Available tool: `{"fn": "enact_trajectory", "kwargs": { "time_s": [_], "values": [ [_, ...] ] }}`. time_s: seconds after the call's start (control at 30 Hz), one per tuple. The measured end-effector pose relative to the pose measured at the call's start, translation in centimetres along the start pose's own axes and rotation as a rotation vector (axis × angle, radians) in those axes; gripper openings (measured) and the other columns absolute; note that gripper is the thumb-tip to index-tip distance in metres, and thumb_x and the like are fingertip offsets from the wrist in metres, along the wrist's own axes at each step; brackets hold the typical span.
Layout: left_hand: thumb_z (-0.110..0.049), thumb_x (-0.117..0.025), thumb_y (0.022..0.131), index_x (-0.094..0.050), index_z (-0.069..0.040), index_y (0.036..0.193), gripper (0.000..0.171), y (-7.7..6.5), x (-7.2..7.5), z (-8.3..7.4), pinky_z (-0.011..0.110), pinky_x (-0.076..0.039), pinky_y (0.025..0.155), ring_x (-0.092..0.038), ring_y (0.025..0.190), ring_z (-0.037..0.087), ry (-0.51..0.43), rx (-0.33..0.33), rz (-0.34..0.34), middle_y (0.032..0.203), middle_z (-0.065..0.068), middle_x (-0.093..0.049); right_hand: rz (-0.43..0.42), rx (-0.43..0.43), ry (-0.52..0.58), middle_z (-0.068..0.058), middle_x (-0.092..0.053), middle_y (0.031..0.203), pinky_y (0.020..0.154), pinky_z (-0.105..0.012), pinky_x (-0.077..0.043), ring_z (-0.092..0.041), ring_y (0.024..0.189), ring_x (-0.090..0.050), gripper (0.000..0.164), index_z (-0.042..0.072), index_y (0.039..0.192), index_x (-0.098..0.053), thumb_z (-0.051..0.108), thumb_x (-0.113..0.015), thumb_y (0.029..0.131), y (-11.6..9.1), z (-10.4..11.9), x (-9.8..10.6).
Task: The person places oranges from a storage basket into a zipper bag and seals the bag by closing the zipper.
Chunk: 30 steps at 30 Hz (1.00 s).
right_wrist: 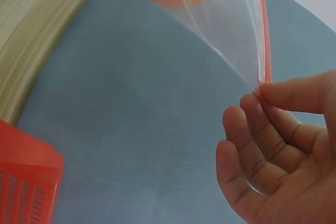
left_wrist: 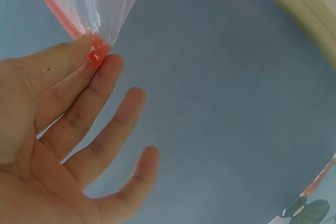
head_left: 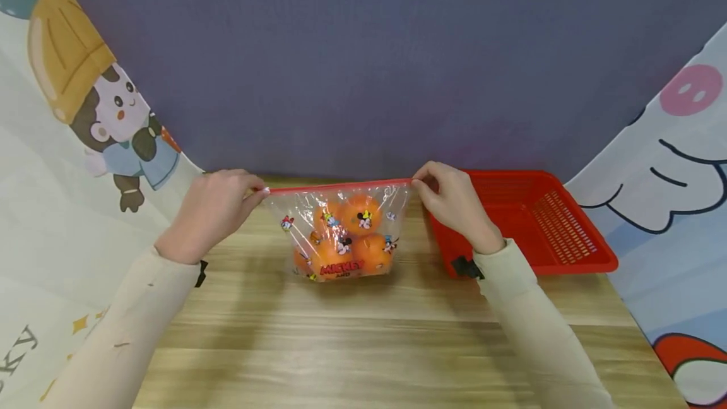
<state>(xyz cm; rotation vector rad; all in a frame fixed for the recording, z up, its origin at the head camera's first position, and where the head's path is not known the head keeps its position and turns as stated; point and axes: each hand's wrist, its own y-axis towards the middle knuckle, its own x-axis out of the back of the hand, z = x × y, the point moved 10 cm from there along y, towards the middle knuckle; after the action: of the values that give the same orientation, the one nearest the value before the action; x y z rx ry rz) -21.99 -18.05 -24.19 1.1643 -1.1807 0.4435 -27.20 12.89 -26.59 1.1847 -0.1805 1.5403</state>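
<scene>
A clear zip bag (head_left: 339,235) with a red zip strip (head_left: 341,187) and printed cartoon figures stands on the table, holding several oranges (head_left: 372,254). My left hand (head_left: 218,207) pinches the left end of the strip between thumb and index finger. At that corner, the left wrist view shows a small red slider (left_wrist: 96,56) by the fingertips, the other fingers spread. The opposite top corner is pinched by my right hand (head_left: 454,204), its remaining fingers loosely bent in the right wrist view. Between both hands the strip is stretched nearly straight. Whether the zip is sealed is unclear.
A red plastic basket (head_left: 610,264) with slotted sides stands on the right of the wooden table (head_left: 352,346), partly behind my right hand and wrist. A dark grey-blue surface (head_left: 369,68) rises behind the table. Printed cartoon cloths (head_left: 45,207) hang on both sides.
</scene>
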Motion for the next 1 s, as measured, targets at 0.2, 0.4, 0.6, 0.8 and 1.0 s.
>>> {"fn": "enact_trajectory", "kwargs": {
  "time_s": [0.2,0.4,0.6,0.8,1.0],
  "values": [
    [-0.011,-0.074,0.089,-0.077,-0.003,0.094,0.01,2.0,-0.9,1.8,0.044,-0.048,0.053,-0.066,0.071,0.028,0.0,0.029,-0.013,0.088,0.01,-0.072,0.047,-0.049,-0.02,-0.005,-0.067,0.092,0.065,-0.038,-0.046,-0.02,0.07,-0.053,0.009,0.008,0.1,-0.07,0.013,-0.064,0.097,2.5,-1.3,-1.0],
    [-0.011,-0.073,0.091,-0.077,-0.003,0.098,0.011,2.7,-2.1,3.1,0.046,-0.049,0.055,-0.067,0.073,0.031,-0.01,0.068,-0.032,0.093,0.013,-0.072,0.048,-0.075,-0.052,-0.006,-0.068,0.096,0.067,-0.038,-0.047,-0.021,0.073,-0.055,0.011,0.007,0.103,-0.071,0.014,-0.065,0.097,3.5,-2.1,-1.9],
    [-0.012,-0.075,0.088,-0.077,-0.004,0.095,0.011,0.7,-2.5,2.4,0.048,-0.05,0.061,-0.066,0.073,0.031,-0.044,0.027,-0.023,0.092,0.011,-0.073,0.131,-0.088,-0.069,-0.004,-0.065,0.096,0.067,-0.038,-0.048,-0.019,0.075,-0.056,0.01,0.009,0.104,-0.07,0.014,-0.065,0.097,1.5,-1.7,-2.6],
    [-0.013,-0.08,0.084,-0.077,-0.006,0.094,0.013,-2.9,-2.8,0.4,0.046,-0.051,0.068,-0.067,0.077,0.029,-0.069,-0.049,-0.012,0.088,0.006,-0.072,0.162,-0.043,-0.116,0.0,-0.063,0.091,0.066,-0.035,-0.05,-0.015,0.075,-0.058,0.008,0.01,0.101,-0.07,0.012,-0.07,0.093,-2.1,-0.4,-3.1],
    [-0.01,-0.083,0.079,-0.076,-0.004,0.092,0.016,-6.0,-3.8,-1.0,0.048,-0.052,0.074,-0.067,0.083,0.032,-0.109,-0.094,-0.049,0.088,0.007,-0.073,0.121,-0.013,-0.135,0.0,-0.064,0.089,0.065,-0.032,-0.053,-0.014,0.076,-0.063,0.008,0.01,0.097,-0.07,0.011,-0.074,0.091,-6.0,0.2,-4.2]
  ]
}}
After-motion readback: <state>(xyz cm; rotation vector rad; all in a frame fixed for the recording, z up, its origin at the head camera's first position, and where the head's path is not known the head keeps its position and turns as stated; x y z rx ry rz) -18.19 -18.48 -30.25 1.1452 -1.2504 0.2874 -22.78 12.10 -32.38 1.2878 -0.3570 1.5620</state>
